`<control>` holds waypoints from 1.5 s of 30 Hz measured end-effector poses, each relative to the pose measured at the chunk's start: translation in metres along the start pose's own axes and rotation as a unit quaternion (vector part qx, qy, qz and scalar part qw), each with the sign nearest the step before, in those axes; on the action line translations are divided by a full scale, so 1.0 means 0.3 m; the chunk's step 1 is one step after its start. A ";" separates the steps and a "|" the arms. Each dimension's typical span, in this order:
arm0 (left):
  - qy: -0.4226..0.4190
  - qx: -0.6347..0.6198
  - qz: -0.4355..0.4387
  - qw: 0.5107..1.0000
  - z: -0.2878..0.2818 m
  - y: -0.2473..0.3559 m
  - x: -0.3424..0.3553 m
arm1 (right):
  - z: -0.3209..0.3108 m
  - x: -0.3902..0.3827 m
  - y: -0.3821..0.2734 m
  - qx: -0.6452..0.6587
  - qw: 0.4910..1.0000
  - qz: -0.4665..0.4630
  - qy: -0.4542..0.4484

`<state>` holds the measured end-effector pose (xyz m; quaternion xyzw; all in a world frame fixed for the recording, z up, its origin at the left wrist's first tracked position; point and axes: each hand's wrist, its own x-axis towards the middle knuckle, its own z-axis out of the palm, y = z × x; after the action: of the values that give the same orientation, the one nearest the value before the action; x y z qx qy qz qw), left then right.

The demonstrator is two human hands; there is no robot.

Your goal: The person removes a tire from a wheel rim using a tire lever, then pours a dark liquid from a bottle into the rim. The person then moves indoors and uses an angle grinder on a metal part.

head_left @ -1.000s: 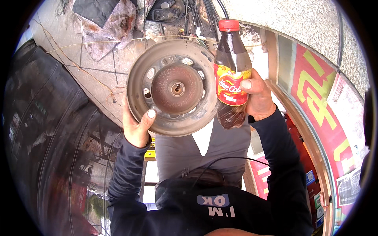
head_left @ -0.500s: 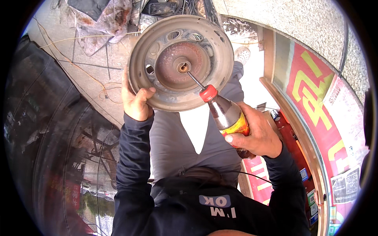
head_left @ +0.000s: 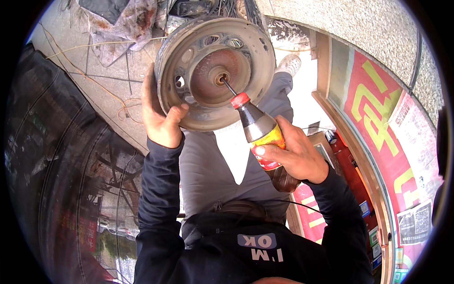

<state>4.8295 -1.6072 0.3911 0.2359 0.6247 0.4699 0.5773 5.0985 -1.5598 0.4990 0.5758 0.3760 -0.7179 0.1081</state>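
My left hand (head_left: 163, 118) grips the left rim of a worn grey metal wheel rim (head_left: 262, 71), its thumb over the near face and the other fingers behind. The wheel rim is tilted, its reddish-brown hub toward me. In my right hand (head_left: 300, 154) is a plastic bottle (head_left: 253, 118) of dark liquid, with a red cap and a yellow-and-red label. A thin dark tube (head_left: 229, 87) sticks out of the cap, and its tip reaches into the hub's centre hole. Whether liquid is flowing out cannot be seen.
A stained cloth (head_left: 123, 28) lies on the paved ground at the far left, near thin yellow wires (head_left: 124, 102). Dark cables (head_left: 229, 8) are bunched behind the wheel rim. A dark sheet (head_left: 52, 156) hangs on the left. A wood-edged red panel (head_left: 378, 104) stands on the right.
The bottle and my right hand have shifted slightly left, the tube tip going further into the hub hole. The wheel rim has turned and moved a little left with my left hand.
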 end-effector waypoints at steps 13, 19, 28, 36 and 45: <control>-0.020 0.028 0.022 0.999 0.010 0.025 0.001 | -0.004 0.022 0.032 0.055 0.998 0.008 -0.028; -0.017 0.037 0.037 0.998 0.022 0.020 -0.001 | -0.019 0.015 0.028 0.046 0.998 0.001 -0.029; -0.017 0.048 0.039 0.998 0.028 0.018 -0.005 | -0.023 0.018 0.062 0.084 0.996 -0.008 -0.032; -0.026 0.050 0.038 0.998 0.045 0.015 -0.018 | -0.019 0.009 0.098 0.068 0.997 -0.016 -0.015; -0.019 0.077 0.034 0.996 0.037 0.010 -0.034 | -0.018 0.012 0.110 0.030 0.999 -0.012 -0.019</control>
<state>4.8414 -1.6108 0.4001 0.3094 0.6392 0.4352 0.5534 5.1208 -1.5783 0.4817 0.5607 0.3587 -0.7410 0.0892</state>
